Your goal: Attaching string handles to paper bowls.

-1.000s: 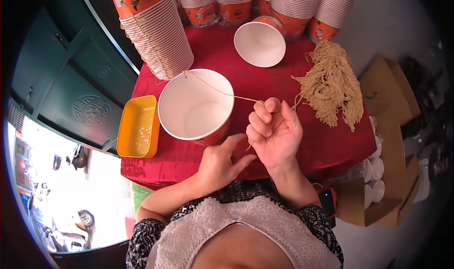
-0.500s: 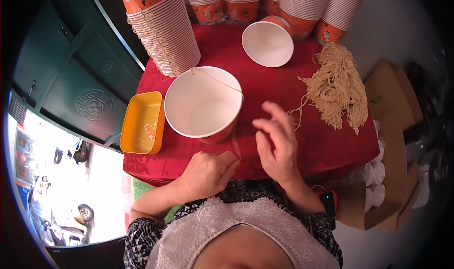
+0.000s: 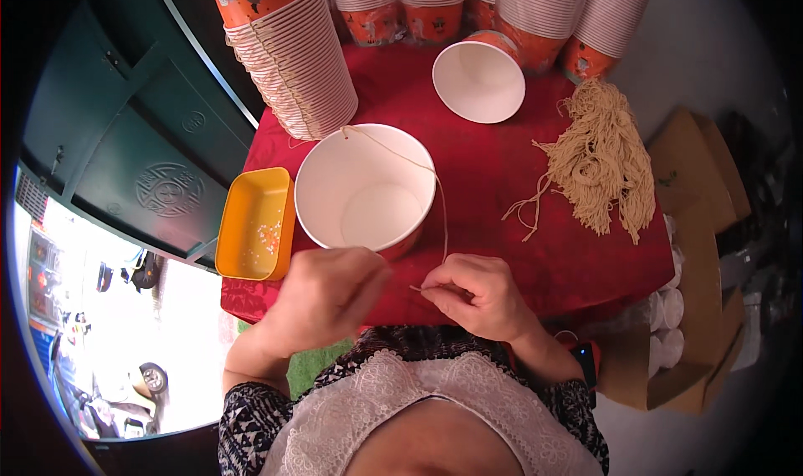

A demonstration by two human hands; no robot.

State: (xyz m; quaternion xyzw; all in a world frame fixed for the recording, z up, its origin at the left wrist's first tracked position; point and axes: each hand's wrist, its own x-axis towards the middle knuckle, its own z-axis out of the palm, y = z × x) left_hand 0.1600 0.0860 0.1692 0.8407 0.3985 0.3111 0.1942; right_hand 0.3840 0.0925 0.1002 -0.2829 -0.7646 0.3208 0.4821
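String runs from the white cup to the right hand, pinched between its fingertips; left hand loosely curled beside, holding nothing visible.

Brown cardboard boxes stand at the right edge of the frame, beside the red table, with plain flaps open. At lower right, a small dark screen sits in an orange casing.

Soft daylight; blown-out left; fisheye-bent edges
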